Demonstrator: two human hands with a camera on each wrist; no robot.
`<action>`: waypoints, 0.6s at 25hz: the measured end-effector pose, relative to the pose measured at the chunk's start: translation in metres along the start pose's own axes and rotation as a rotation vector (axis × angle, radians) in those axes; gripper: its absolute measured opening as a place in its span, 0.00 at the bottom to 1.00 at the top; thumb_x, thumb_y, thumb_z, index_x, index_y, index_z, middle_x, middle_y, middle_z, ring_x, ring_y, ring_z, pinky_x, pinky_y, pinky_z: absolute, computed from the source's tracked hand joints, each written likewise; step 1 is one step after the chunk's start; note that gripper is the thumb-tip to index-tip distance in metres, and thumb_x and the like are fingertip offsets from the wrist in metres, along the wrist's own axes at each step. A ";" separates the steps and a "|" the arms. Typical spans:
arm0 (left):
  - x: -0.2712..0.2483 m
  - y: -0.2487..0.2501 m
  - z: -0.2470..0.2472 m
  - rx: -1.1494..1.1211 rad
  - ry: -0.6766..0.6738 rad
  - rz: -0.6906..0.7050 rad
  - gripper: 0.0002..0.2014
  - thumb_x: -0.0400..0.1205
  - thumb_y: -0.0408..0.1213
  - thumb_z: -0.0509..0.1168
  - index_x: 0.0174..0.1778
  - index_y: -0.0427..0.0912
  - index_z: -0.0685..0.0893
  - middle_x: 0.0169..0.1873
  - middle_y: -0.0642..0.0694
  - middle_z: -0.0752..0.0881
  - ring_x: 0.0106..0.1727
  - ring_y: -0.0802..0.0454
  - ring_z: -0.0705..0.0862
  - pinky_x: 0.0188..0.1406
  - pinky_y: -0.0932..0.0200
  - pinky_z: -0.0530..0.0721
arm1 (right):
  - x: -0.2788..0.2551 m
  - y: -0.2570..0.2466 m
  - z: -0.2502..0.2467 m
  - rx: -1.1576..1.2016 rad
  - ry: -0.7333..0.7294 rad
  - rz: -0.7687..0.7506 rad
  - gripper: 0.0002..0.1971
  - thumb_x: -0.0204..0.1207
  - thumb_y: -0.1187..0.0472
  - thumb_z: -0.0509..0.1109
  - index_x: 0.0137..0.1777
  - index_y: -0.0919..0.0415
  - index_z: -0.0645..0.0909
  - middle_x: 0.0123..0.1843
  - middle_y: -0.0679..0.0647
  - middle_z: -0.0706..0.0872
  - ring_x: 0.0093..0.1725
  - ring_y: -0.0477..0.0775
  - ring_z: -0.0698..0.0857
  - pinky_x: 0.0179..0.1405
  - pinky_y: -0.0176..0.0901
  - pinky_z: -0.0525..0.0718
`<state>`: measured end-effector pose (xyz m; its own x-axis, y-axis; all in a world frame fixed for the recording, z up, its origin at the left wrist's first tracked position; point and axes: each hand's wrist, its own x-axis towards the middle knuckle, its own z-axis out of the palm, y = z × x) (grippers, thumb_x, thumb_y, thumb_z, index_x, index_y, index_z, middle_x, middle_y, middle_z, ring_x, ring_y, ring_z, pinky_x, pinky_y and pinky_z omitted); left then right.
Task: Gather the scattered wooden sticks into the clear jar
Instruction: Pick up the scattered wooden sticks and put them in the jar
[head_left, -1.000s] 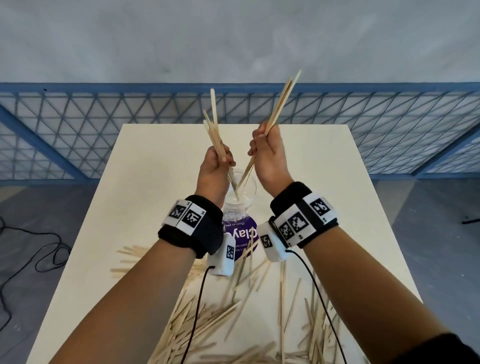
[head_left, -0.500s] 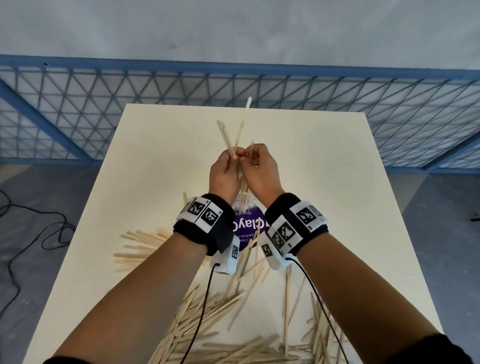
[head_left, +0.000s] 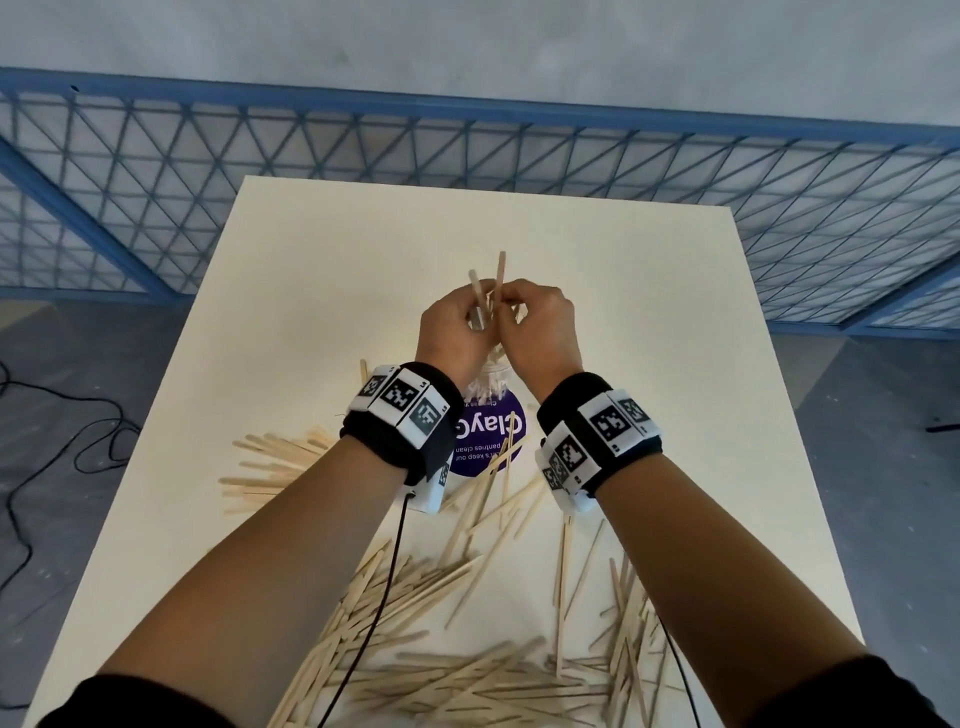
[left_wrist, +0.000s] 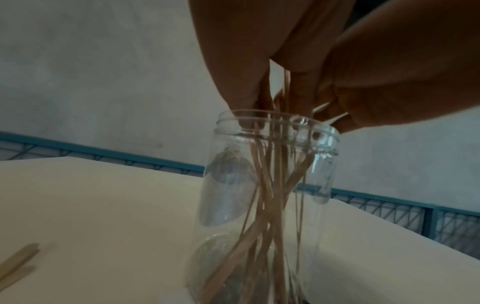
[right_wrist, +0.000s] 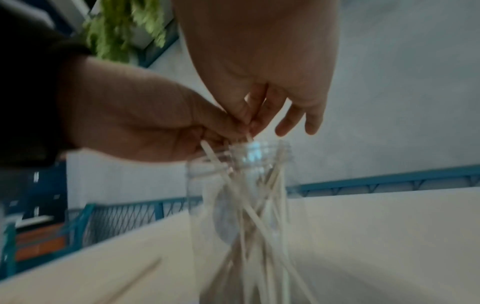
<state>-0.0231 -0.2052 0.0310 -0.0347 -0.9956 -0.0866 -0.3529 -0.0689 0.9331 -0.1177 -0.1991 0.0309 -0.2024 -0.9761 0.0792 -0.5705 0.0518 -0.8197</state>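
The clear jar (head_left: 488, 387) with a purple label stands upright mid-table, mostly hidden behind my wrists. Both hands meet just above its mouth. My left hand (head_left: 480, 312) pinches a few wooden sticks (head_left: 500, 275) whose tops poke up past the fingers. My right hand (head_left: 511, 306) pinches the same bunch from the right. In the left wrist view the left hand (left_wrist: 265, 98) touches the jar (left_wrist: 228, 185) rim, and several sticks (left_wrist: 275, 205) stand crossed inside. In the blurred right wrist view my right hand (right_wrist: 250, 115) pinches a stick between thumb and forefinger over the jar (right_wrist: 202, 205).
Many loose sticks (head_left: 441, 670) lie across the near half of the cream table (head_left: 649, 312), with a smaller pile (head_left: 270, 467) to the left of the jar. A blue mesh fence (head_left: 467, 140) runs behind the table. Black cables (head_left: 78, 431) lie on the floor at left.
Both hands came together from raised and apart, then sank to the jar's mouth. The bunches of sticks slid down into the jar, so only short ends now show above the fingers.
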 end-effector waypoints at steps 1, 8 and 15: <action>-0.001 -0.001 -0.001 -0.004 -0.012 -0.021 0.22 0.75 0.26 0.68 0.67 0.38 0.80 0.54 0.40 0.87 0.53 0.53 0.85 0.57 0.63 0.80 | -0.004 0.004 0.000 -0.056 -0.006 -0.020 0.12 0.75 0.69 0.63 0.53 0.67 0.86 0.55 0.60 0.88 0.61 0.58 0.81 0.55 0.29 0.70; -0.025 -0.008 -0.019 0.096 0.150 0.216 0.25 0.74 0.27 0.66 0.69 0.37 0.77 0.68 0.41 0.79 0.69 0.56 0.74 0.64 0.86 0.63 | -0.055 0.015 -0.034 -0.038 0.168 -0.013 0.18 0.73 0.71 0.64 0.64 0.67 0.79 0.63 0.63 0.80 0.66 0.62 0.78 0.60 0.30 0.68; -0.109 -0.038 0.001 0.318 0.066 0.101 0.15 0.76 0.33 0.65 0.58 0.37 0.82 0.58 0.40 0.77 0.56 0.50 0.79 0.59 0.76 0.74 | -0.172 0.074 -0.078 -0.357 -0.007 0.612 0.25 0.74 0.59 0.66 0.70 0.63 0.70 0.70 0.64 0.70 0.67 0.68 0.70 0.65 0.56 0.73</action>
<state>-0.0071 -0.0944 0.0048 -0.0278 -0.9991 0.0334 -0.6252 0.0434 0.7793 -0.1870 -0.0109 0.0008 -0.5652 -0.7512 -0.3410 -0.5825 0.6561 -0.4799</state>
